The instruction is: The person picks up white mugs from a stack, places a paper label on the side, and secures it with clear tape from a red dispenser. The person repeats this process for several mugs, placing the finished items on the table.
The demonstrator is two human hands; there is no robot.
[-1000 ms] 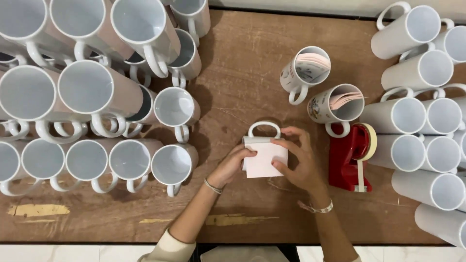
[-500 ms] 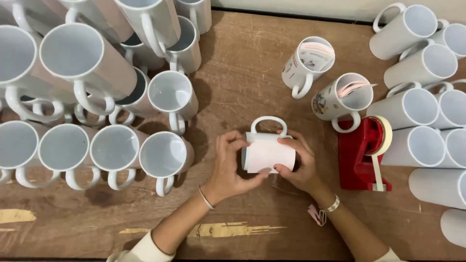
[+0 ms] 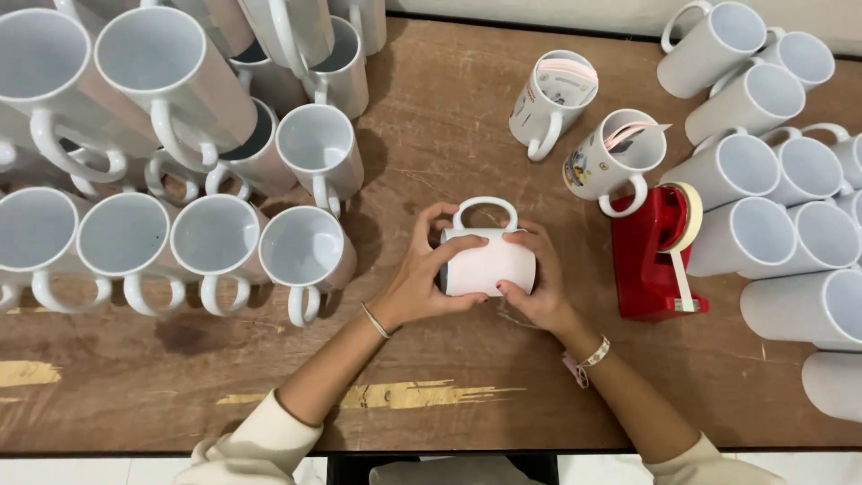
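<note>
A white mug lies on its side on the brown wooden table, handle pointing away from me, with a pale sheet wrapped around its body. My left hand grips its left end, thumb laid across the wrap. My right hand clasps its right end, fingers pressing the sheet down. Both hands hold the mug at the middle of the table.
Rows of upright white mugs stand at the left. More white mugs lie stacked at the right. A red tape dispenser sits just right of my hands. Two printed mugs with paper inside stand behind it.
The sheet that was held flat over the mug is now wrapped around its body. My hands have closed around both ends, and the view has shifted a little.
</note>
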